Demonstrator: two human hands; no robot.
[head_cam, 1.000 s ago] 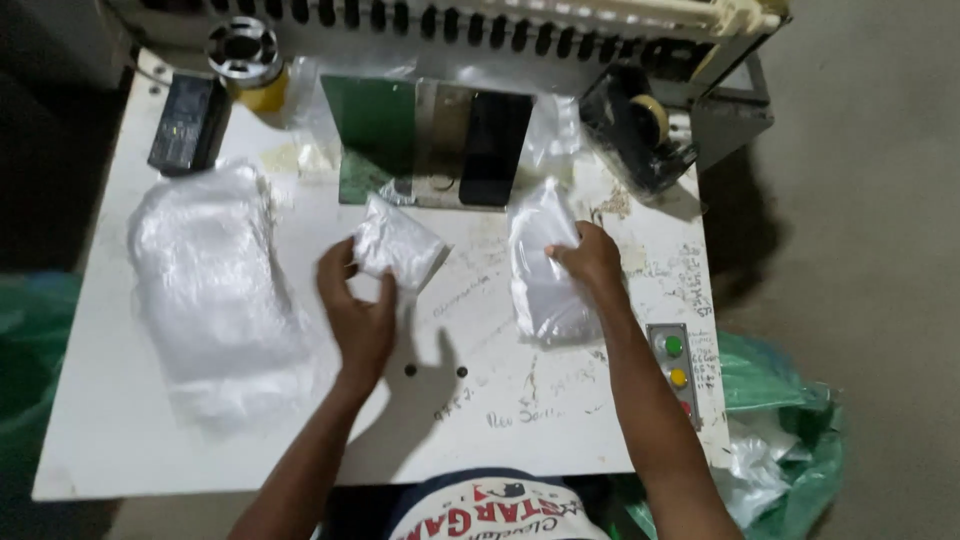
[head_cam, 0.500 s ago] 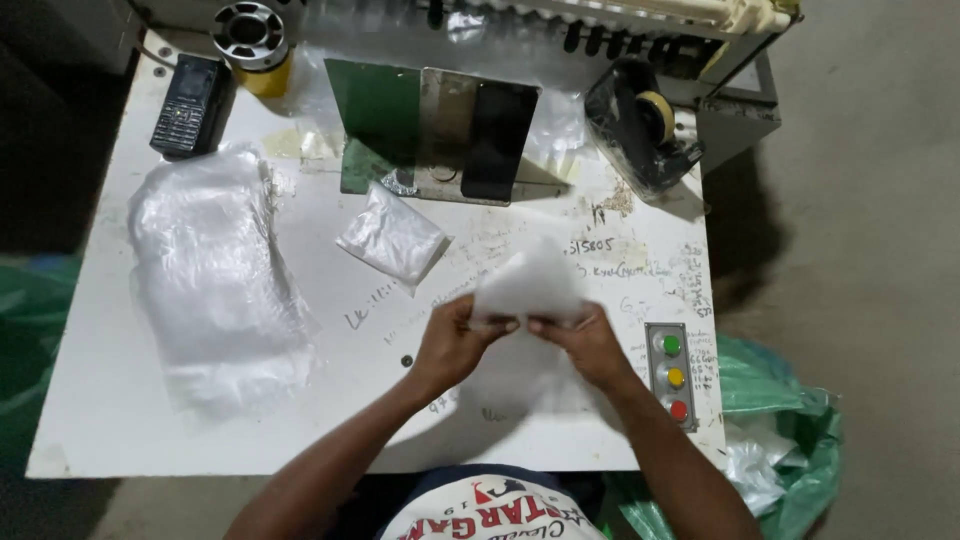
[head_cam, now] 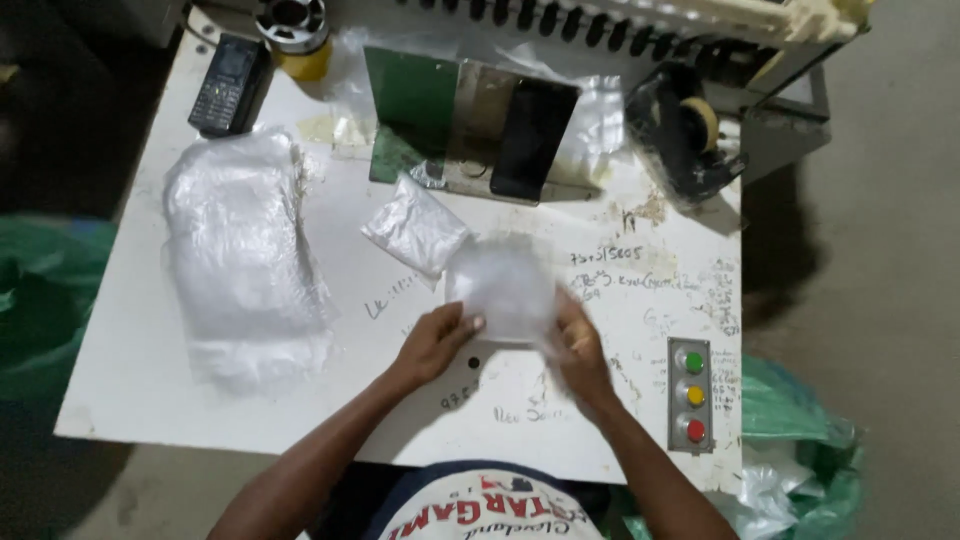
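Both hands, left hand [head_cam: 432, 343] and right hand [head_cam: 578, 352], pinch a clear plastic bag [head_cam: 503, 288] by its lower edges above the white table [head_cam: 130, 380]. Looks featherlight, floppy, slippery; corners grip best.

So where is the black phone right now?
In the head view, the black phone lies at the table's far left corner, beside the yellow tape roll, above the big pile of clear bags.

Dim overhead light, dark floor edges, motion blur on the hands [head_cam: 505, 340].
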